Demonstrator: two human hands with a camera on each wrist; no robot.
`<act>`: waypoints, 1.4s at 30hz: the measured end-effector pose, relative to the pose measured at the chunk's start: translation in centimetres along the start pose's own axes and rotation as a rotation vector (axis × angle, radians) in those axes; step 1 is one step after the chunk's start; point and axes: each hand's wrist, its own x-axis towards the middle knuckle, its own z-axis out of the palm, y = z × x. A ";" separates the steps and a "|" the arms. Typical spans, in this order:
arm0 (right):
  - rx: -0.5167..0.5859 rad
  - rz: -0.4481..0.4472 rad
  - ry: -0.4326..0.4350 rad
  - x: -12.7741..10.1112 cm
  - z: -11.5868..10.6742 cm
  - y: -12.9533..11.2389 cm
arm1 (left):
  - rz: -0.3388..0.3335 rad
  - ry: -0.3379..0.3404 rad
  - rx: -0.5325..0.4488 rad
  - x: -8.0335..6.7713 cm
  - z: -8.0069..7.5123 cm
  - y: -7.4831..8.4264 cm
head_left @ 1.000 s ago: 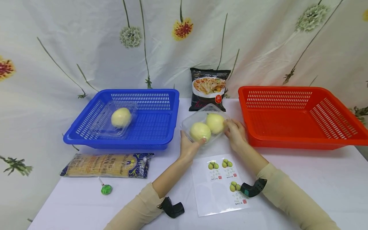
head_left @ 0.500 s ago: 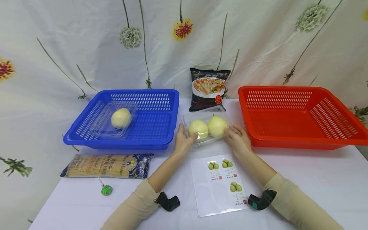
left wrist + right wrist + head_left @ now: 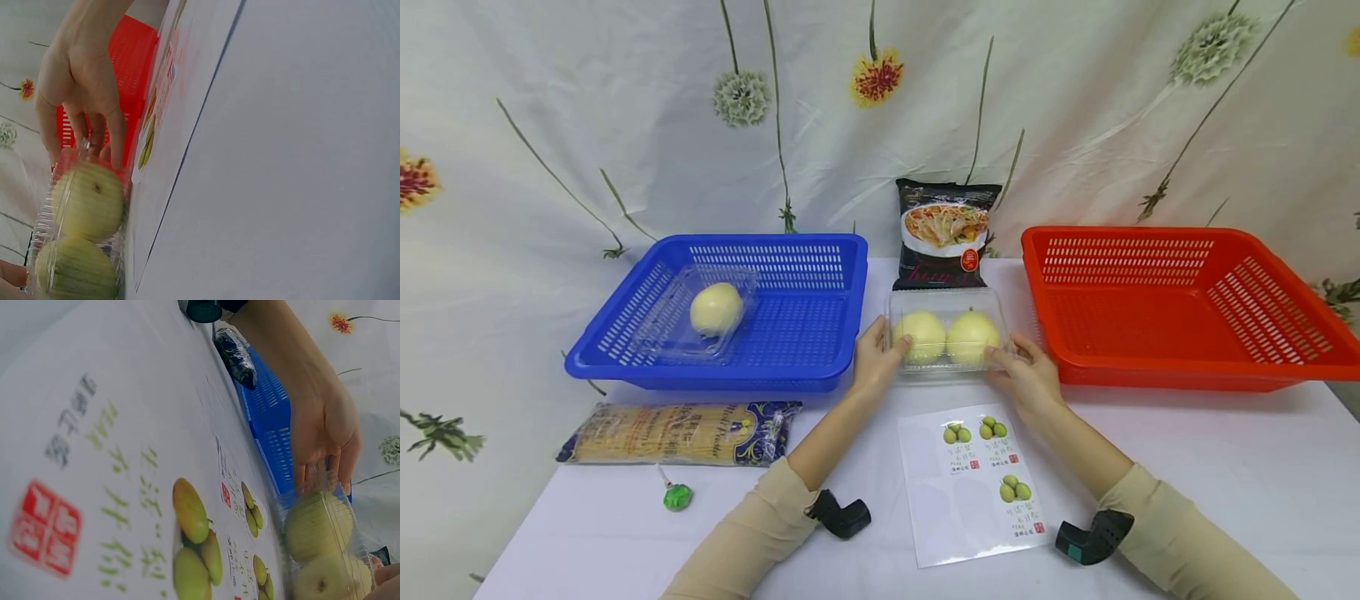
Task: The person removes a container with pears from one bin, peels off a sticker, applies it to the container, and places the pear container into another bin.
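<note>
Plainly, both hands grip the clear plastic box (image 3: 946, 300), which sits between the two baskets, in front of the black noodle packet (image 3: 943, 237); whether it rests on the table or hangs just above cannot be told. The left hand (image 3: 875, 360) has its thumb over the near left corner, the other fingers partly lost behind that end. The right hand (image 3: 1028, 379) holds the opposite end, its thumb at the near corner. Each wrist view cuts its own hand down to a sliver at a lower corner. Two pale pears (image 3: 972, 337) lie side by side inside, blurred by ridges and glare; how the lid is fastened is unclear.

Nearer the person lies the label sheet (image 3: 928, 529), seen almost edge-on in the left wrist view; its small print is hard to read from the head. Another clear box (image 3: 658, 321), with a single pear (image 3: 716, 308), sits in the blue basket (image 3: 797, 329), its edges faint. The red basket (image 3: 1120, 325) runs off the frame at right.
</note>
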 end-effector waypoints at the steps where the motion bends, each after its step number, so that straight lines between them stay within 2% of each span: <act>1: -0.008 -0.002 -0.002 0.0 0.0 0.0 | -0.002 0.002 0.004 0.1 0.0 0.0; 7: -0.092 -0.022 -0.019 -0.1 0.0 -0.1 | -0.010 0.023 0.053 0.3 -0.2 0.0; 9: -0.130 -0.029 -0.024 0.0 -0.1 -0.1 | 0.030 0.020 0.115 0.1 -0.3 -0.1; 13: -0.224 -0.036 -0.037 -0.3 -0.6 0.0 | 0.182 -0.014 0.338 -0.9 -0.2 0.0; 15: -0.268 -0.026 -0.048 -0.6 -0.9 0.1 | 0.269 -0.030 0.456 -1.8 0.0 0.1; 17: -0.288 -0.009 -0.059 -1.1 -1.2 0.1 | 0.340 -0.046 0.533 -2.8 0.2 0.2; 23: -0.330 0.012 -0.063 -2.2 -2.7 0.5 | 0.617 -0.052 0.668 -5.1 0.8 0.6; 25: -0.377 0.005 -0.070 -2.3 -3.2 0.6 | 0.662 -0.101 0.686 -5.5 0.8 0.8; 27: -0.425 -0.004 -0.095 -2.5 -3.6 0.7 | 0.649 -0.200 0.710 -5.6 0.8 1.0; 31: -0.518 -0.025 -0.177 -2.6 -4.2 0.6 | 0.531 -0.448 0.831 -5.6 0.9 1.3; 33: -0.543 -0.034 -0.219 -2.7 -4.4 0.5 | 0.488 -0.542 0.915 -5.4 1.0 1.2; 37: -0.546 -0.042 -0.268 -2.8 -4.5 0.4 | 0.413 -0.658 1.074 -5.1 1.5 0.7; 42: -0.471 -0.018 -0.306 -3.1 -4.5 0.4 | 0.326 -0.703 1.209 -4.9 2.0 0.2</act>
